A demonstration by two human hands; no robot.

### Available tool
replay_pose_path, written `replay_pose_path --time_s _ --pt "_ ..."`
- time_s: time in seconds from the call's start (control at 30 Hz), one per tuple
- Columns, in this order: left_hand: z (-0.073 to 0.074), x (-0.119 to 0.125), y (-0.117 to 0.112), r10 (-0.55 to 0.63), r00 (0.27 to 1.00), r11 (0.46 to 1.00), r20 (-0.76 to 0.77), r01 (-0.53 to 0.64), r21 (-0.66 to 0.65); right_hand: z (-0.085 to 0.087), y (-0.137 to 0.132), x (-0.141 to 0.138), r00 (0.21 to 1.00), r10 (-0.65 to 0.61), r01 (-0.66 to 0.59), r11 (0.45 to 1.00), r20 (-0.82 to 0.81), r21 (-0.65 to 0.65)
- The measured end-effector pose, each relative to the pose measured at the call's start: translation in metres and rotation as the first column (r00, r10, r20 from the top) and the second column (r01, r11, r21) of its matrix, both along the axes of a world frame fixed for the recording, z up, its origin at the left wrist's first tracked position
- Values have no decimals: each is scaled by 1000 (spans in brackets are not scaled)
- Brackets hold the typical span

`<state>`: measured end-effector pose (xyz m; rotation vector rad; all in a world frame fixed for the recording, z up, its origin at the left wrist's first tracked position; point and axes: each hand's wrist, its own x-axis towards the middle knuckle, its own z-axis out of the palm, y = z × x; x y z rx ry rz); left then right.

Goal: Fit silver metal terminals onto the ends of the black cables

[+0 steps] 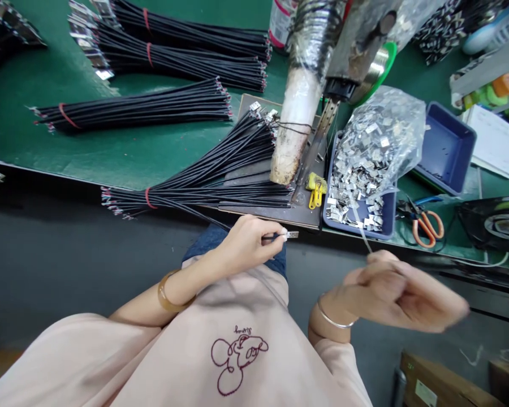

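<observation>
My left hand (254, 240) is closed on a black cable, pinching it just behind the small metal USB plug (293, 234) at its end. This cable trails back left to a fanned bundle of black cables (186, 186), tied with a red band on the table edge. My right hand (402, 291), smeared by motion, is to the right, below the table edge. Its fingers are curled around a thin pale strip (359, 220), which reaches up over a blue tray (392, 217) of loose metal plug shells (358, 169). What the strip is made of cannot be made out.
More tied cable bundles (139, 107) lie on the green table (21, 127). A soldering iron (322, 135) and a wrapped white tube (294, 118) hang over the board. Nearby are a solder spool (379, 70), a second blue tray (445, 147), orange-handled cutters (428, 229) and a yellow clip (316, 192).
</observation>
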<state>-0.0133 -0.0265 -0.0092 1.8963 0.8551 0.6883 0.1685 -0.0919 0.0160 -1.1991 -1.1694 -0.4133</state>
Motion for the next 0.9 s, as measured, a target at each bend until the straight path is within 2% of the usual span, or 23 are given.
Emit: replay_pose_path --time_s 0.03,0.07,0.1,0.13,0.2,0.23,0.3,0.37,0.4,0.5,0.6,0.67,0.7,0.8,0.9 --pt "-3 -3 -3 -10 1000 999 -2 10 -31 5 -1 4 997 -67 68 997 -44 24" --pt "-5 -5 -5 4 1000 997 14 -3 -73 8 -1 8 988 -123 121 992 -91 -26" --pt "-8 -8 -7 40 998 994 46 -35 -108 10 -1 14 980 -158 140 979 -118 -149" --pt "-9 -10 -7 90 992 989 86 -79 -122 11 0 22 978 -170 125 942 -122 -311" --pt "-12 -13 -5 193 965 981 177 -188 -43 6 7 41 990 -125 56 782 -68 -621" --pt "-12 -14 -2 229 949 968 215 -246 56 1 11 51 993 -119 90 727 3 -681" --pt "-13 -14 7 261 938 891 230 -325 316 -9 24 68 983 -129 185 639 133 -746" --pt "-13 -11 18 273 957 787 98 -281 549 -18 37 80 978 -94 207 577 188 -790" --pt "-14 -9 23 279 960 755 4 -222 617 -20 43 84 979 -73 200 555 193 -807" --pt "-16 -3 35 283 941 713 -187 -76 697 -21 56 90 985 -18 157 514 172 -843" --pt "-16 -2 39 248 962 716 -110 -106 690 -17 59 94 990 27 107 479 137 -871" --pt "-13 -5 37 190 981 736 27 -160 658 -16 57 94 990 45 98 483 136 -870" --pt "-11 -7 36 158 984 747 87 -177 641 -15 55 93 989 42 102 506 143 -857" --pt "-3 -12 29 61 984 792 170 -151 592 -11 46 86 990 -21 122 643 141 -756" --pt "5 -15 25 -56 987 871 152 -26 490 -3 35 74 985 -109 167 756 130 -633"
